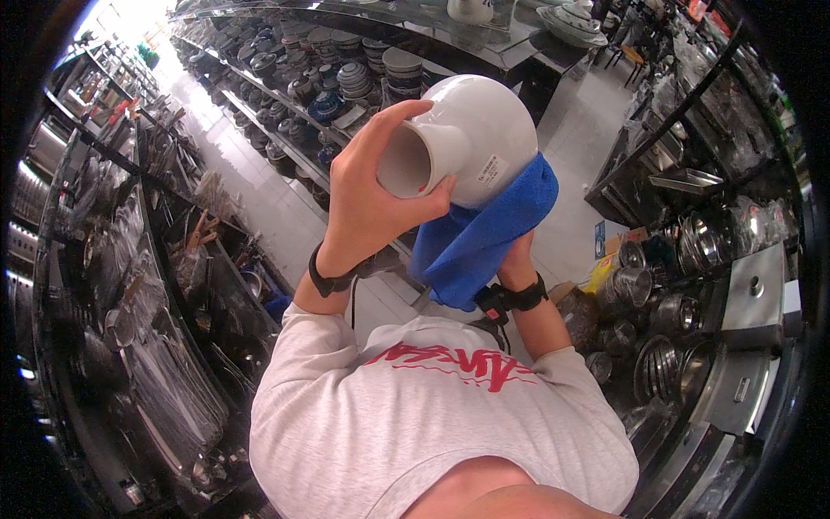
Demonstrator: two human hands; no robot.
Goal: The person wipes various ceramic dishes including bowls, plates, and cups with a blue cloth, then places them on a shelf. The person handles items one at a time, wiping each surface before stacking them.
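Observation:
A white glazed ceramic vase (496, 123) is held up in front of my chest, tilted so that its open mouth points left and towards me. My left hand (369, 175) grips the neck, thumb below the rim and fingers over the top. A small printed sticker (491, 170) is on the vase's body. Against the underside of the body lies a blue cloth (483, 227). My right hand (517, 253) is under that cloth; its fingers are mostly hidden by the folds. Both wrists wear black straps.
Ahead, a glass-topped display shelf (389, 23) carries a lidded tureen (574, 26), with stacked ceramic bowls (353, 81) below. Metal pans and lids (668, 363) crowd the right-hand shelves. Plastic-wrapped utensils (175, 383) fill the left rack. Tiled floor (272, 214) runs between.

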